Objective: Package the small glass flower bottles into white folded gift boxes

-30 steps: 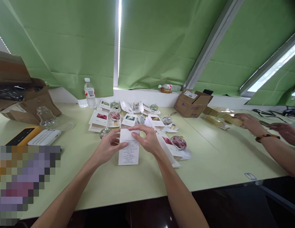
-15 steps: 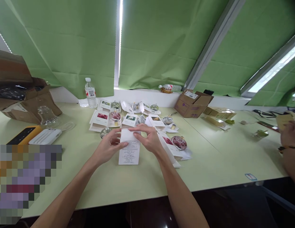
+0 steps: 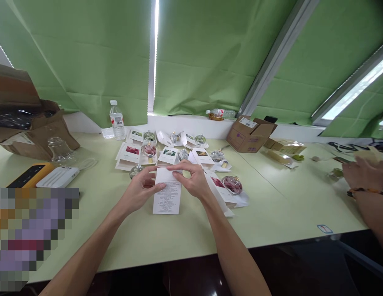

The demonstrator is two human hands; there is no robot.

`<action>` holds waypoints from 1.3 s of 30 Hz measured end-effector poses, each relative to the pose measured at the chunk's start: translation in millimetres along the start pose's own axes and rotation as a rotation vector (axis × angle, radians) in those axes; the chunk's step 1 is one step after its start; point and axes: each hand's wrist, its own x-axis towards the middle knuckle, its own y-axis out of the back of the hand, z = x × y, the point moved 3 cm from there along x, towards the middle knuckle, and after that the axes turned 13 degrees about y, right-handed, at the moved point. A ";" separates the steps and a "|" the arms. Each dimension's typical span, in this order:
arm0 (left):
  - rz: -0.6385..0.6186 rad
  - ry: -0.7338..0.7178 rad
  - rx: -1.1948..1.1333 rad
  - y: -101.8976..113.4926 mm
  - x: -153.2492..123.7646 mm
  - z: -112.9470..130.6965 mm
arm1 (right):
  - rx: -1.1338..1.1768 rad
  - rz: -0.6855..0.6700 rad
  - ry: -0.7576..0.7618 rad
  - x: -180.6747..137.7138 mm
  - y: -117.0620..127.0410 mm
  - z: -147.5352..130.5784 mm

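Between my hands is a white paper box (image 3: pixel 166 199), its face covered with small dark print. My left hand (image 3: pixel 141 186) grips its left edge, with the thumb lying on the printed face. From the right, my right hand (image 3: pixel 193 177) pinches the upper end with thumb and fingers. Just beyond are several open white boxes, one with a red flower picture (image 3: pixel 131 151). Clear round glass ornaments lie beside them, including one filled with dark pink petals (image 3: pixel 232 185) right of my right hand. The far side of the held box is hidden.
A water bottle (image 3: pixel 117 121) stands at the back left, near a brown paper bag (image 3: pixel 31 135). A yellow power bank (image 3: pixel 32 174) and a white one (image 3: pixel 58 176) lie left. A cardboard carton (image 3: pixel 247 137) sits back right. Another person's hand (image 3: pixel 364 174) works at far right.
The other person's hand at far right has moved left, further into view, over the small green item there. My hands and the white paper box have hardly moved.
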 end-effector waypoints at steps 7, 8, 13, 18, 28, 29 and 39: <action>0.026 0.003 -0.018 -1.4 -0.1 0.4 | -0.030 -0.044 -0.001 0.6 1.6 -3.6; 0.043 -0.005 -0.017 -1.1 0.0 0.4 | -0.035 -0.051 0.000 0.8 0.9 -4.0; 0.129 -0.047 0.006 0.7 0.6 1.0 | -0.096 -0.047 0.007 0.5 -1.6 -1.1; 0.079 0.009 -0.028 -2.1 -0.5 2.3 | -0.111 0.043 -0.043 0.2 3.6 5.2; -0.025 0.124 0.071 -6.6 0.1 -3.0 | -0.116 0.152 -0.167 0.3 11.9 16.8; -0.010 0.119 0.076 -6.1 0.7 -3.2 | -0.107 0.113 -0.175 0.0 10.6 16.9; 0.070 0.070 0.081 -4.0 1.0 -0.3 | -0.012 -0.274 -0.146 -2.0 -4.5 7.1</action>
